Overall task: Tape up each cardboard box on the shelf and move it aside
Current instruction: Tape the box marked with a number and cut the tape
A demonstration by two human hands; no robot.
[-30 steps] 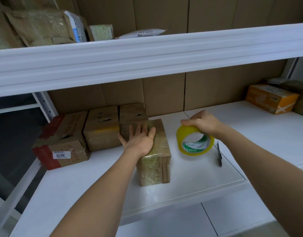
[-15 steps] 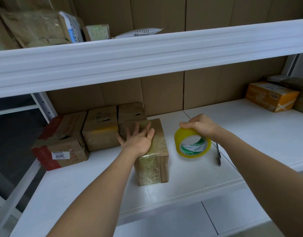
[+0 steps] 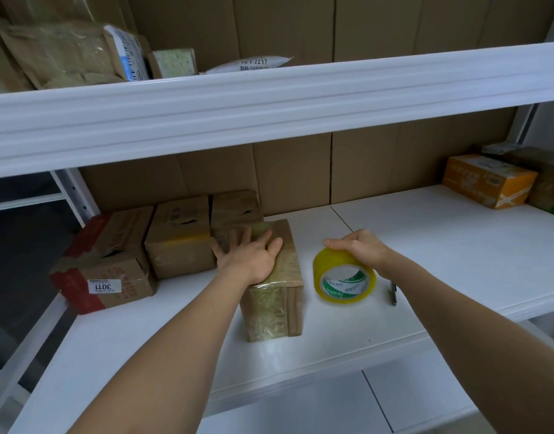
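A small cardboard box (image 3: 277,303) wrapped in clear tape stands on the white shelf (image 3: 426,245), left of centre. My left hand (image 3: 249,255) lies flat on its top with the fingers spread. To its right stands a yellow roll of tape (image 3: 343,278) on its edge. My right hand (image 3: 357,245) grips the roll from above. Three more cardboard boxes sit in a row at the back left: one with red tape and a white label (image 3: 108,267), a middle one (image 3: 178,238) and a third (image 3: 235,211) just behind my left hand.
A dark pen-like tool (image 3: 393,292) lies on the shelf just right of the tape roll. An orange box (image 3: 487,180) and darker parcels stand at the far right. The upper shelf beam (image 3: 269,111) hangs overhead, with packages on it. Brown cardboard lines the back wall.
My left hand and the box under it have slid slightly toward the back left. My right hand stays on the tape roll, which has barely moved.
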